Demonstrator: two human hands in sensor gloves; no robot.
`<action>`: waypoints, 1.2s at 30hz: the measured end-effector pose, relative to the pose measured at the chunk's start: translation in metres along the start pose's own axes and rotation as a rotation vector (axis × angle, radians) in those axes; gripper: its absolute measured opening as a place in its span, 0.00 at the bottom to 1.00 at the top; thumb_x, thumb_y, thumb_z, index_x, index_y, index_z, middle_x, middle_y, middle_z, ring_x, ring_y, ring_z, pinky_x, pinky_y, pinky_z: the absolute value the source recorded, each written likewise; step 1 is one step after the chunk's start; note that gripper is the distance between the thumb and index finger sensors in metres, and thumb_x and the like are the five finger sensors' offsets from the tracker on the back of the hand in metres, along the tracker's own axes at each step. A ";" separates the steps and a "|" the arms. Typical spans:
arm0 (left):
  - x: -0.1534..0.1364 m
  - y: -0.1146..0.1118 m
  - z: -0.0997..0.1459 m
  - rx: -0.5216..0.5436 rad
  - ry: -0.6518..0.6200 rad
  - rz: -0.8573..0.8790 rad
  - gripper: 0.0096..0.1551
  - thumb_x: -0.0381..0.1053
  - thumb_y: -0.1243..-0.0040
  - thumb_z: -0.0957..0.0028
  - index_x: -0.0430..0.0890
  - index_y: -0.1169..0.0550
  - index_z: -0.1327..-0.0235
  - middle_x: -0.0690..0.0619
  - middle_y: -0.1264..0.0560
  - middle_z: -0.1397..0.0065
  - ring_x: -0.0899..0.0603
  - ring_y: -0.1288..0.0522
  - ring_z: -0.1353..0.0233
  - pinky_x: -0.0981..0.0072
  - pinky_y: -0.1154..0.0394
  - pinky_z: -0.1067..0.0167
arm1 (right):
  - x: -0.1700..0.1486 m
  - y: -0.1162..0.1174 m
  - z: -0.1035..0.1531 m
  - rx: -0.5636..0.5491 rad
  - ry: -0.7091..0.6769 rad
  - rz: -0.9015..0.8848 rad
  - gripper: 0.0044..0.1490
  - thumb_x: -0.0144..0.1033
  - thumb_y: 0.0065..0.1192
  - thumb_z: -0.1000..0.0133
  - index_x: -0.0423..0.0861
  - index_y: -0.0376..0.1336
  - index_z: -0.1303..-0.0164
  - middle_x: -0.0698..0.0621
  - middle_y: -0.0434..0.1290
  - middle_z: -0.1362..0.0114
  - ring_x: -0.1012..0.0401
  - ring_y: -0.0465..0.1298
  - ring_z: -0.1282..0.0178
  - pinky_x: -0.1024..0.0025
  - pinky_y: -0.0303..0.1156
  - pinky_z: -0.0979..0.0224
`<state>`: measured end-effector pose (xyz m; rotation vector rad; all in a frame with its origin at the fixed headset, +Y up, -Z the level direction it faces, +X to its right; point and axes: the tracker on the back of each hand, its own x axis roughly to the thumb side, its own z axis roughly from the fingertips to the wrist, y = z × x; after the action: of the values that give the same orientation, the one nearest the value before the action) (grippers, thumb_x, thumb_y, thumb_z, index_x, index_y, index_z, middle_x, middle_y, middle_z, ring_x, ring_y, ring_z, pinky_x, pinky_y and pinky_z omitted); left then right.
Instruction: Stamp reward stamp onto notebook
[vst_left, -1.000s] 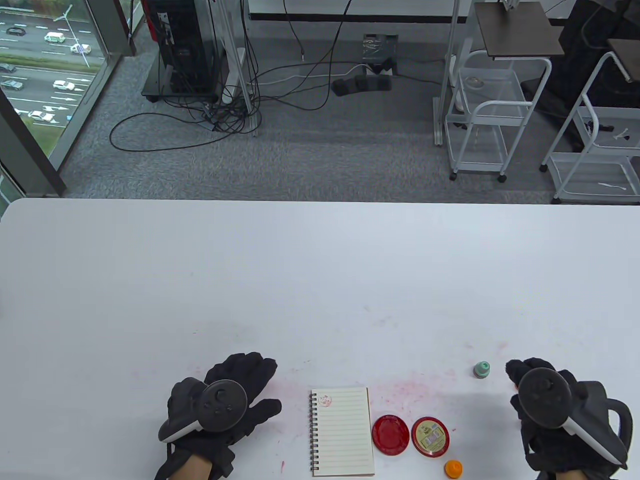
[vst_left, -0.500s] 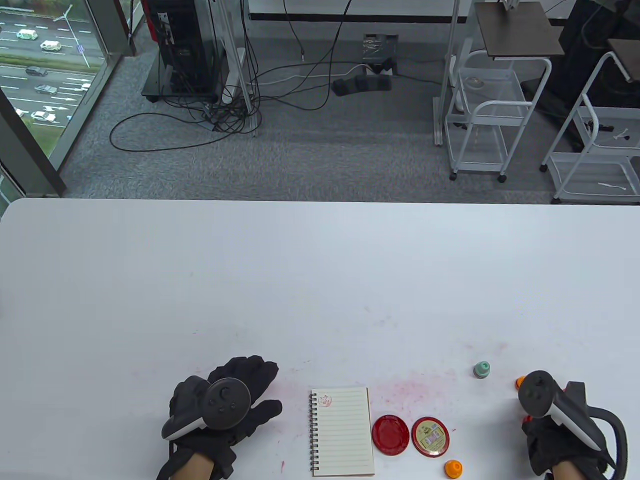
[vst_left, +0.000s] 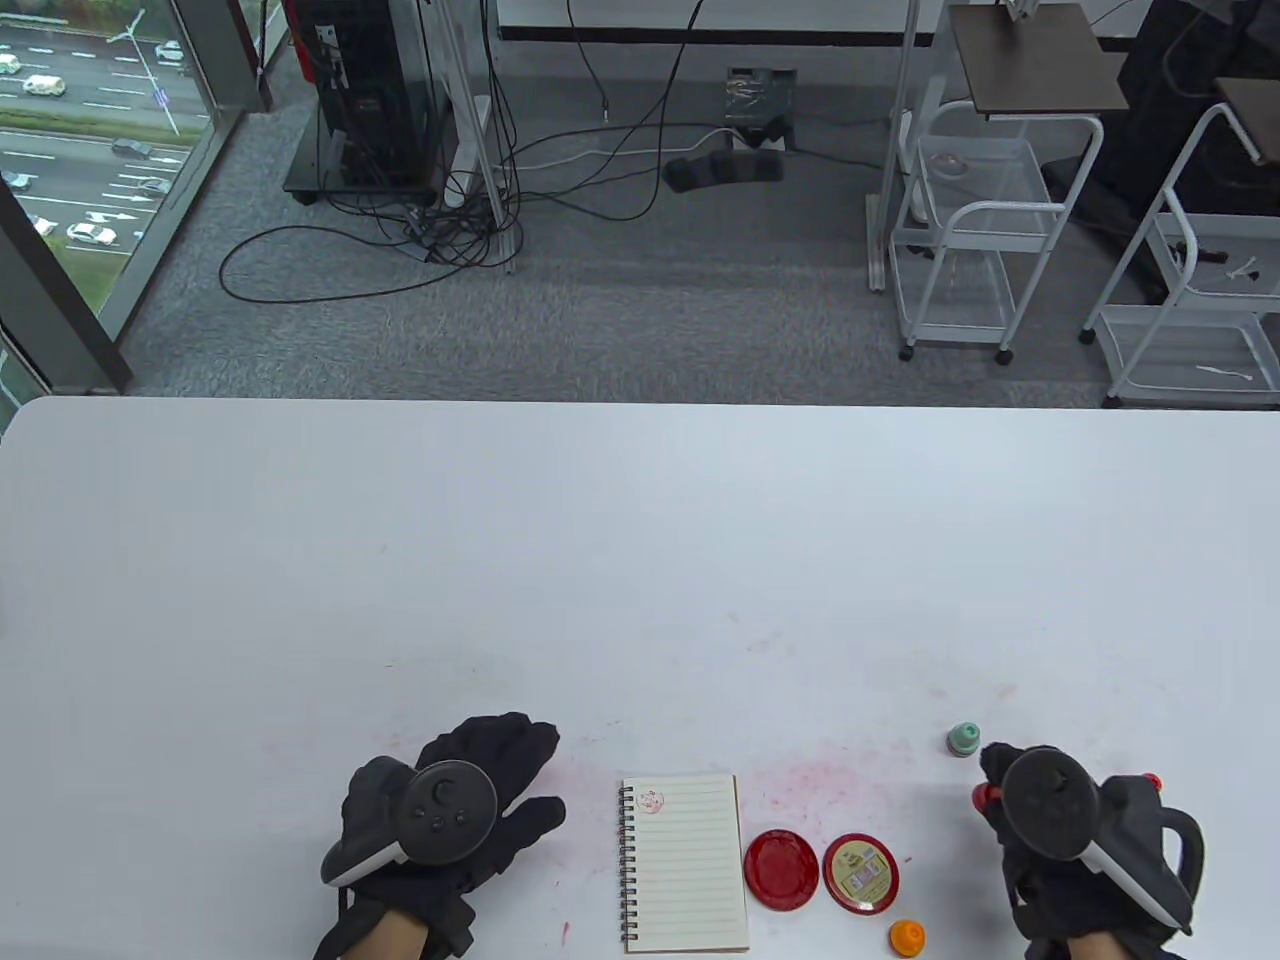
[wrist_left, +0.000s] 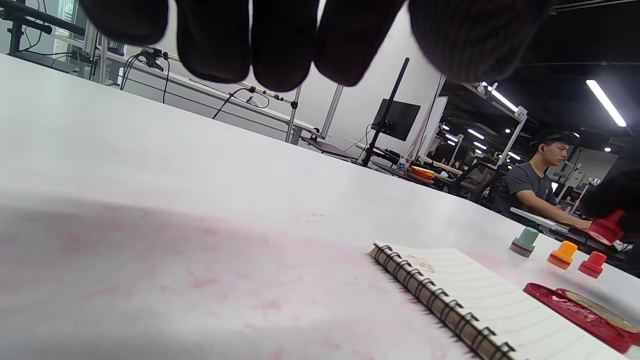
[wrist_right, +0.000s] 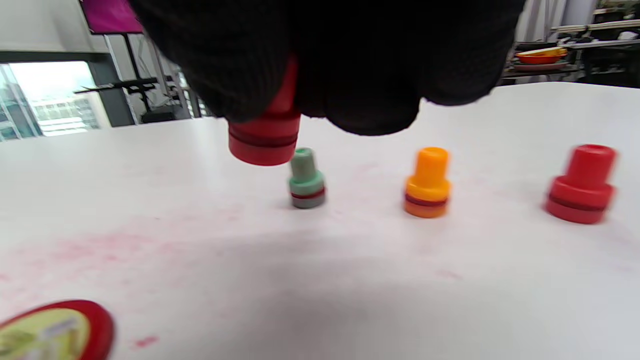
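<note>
Fingers (wrist_right: 250, 75) of the right hand (vst_left: 1060, 850) curl round a red stamp (wrist_right: 265, 135), held off the white table (vst_left: 640, 560) w/ its base pointing down, near the table's front right. Left hand (vst_left: 450, 810) lies flat on the table, fingers spread & relaxed, holding nothing, just left of the notebook (vst_left: 685, 862). Notebook is spiral-bound, open to a lined page w/ one red stamp mark (vst_left: 650, 800) in its top left corner. Right of it, side by side: an open red ink pad (vst_left: 781, 869) & its lid (vst_left: 860, 873), the two touching or nearly so. A green stamp (vst_left: 963, 739) stands upright just beyond the right hand; an orange stamp (vst_left: 906, 937) stands at the front edge by the lid. Wrist view also shows another orange stamp (wrist_right: 427, 182) & another red one (wrist_right: 580, 184), both upright near the hand. Pink ink smudges (vst_left: 830, 775) mark the table around the notebook.
</note>
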<state>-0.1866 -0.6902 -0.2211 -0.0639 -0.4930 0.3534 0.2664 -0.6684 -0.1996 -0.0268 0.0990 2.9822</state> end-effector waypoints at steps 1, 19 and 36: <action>0.001 0.000 0.000 0.005 -0.004 0.003 0.45 0.67 0.44 0.49 0.46 0.29 0.20 0.40 0.32 0.18 0.29 0.31 0.22 0.31 0.33 0.29 | 0.007 -0.002 -0.001 -0.012 -0.021 -0.009 0.32 0.35 0.71 0.50 0.50 0.64 0.33 0.46 0.73 0.32 0.50 0.80 0.43 0.51 0.78 0.38; 0.036 -0.011 0.000 0.090 -0.137 0.109 0.47 0.67 0.43 0.49 0.45 0.32 0.19 0.40 0.31 0.19 0.30 0.29 0.24 0.33 0.31 0.30 | 0.154 0.027 -0.004 0.005 -0.493 -0.639 0.31 0.33 0.71 0.49 0.48 0.65 0.34 0.44 0.73 0.32 0.49 0.80 0.43 0.50 0.78 0.39; 0.058 -0.024 -0.005 0.154 -0.216 0.203 0.40 0.62 0.37 0.52 0.45 0.24 0.28 0.43 0.23 0.27 0.35 0.22 0.30 0.37 0.27 0.33 | 0.168 0.043 0.010 -0.064 -0.576 -0.725 0.30 0.33 0.73 0.52 0.47 0.67 0.38 0.44 0.75 0.35 0.51 0.81 0.46 0.50 0.79 0.40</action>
<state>-0.1289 -0.6921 -0.1956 0.0747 -0.6737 0.6002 0.0933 -0.6835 -0.1911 0.6360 -0.0656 2.1658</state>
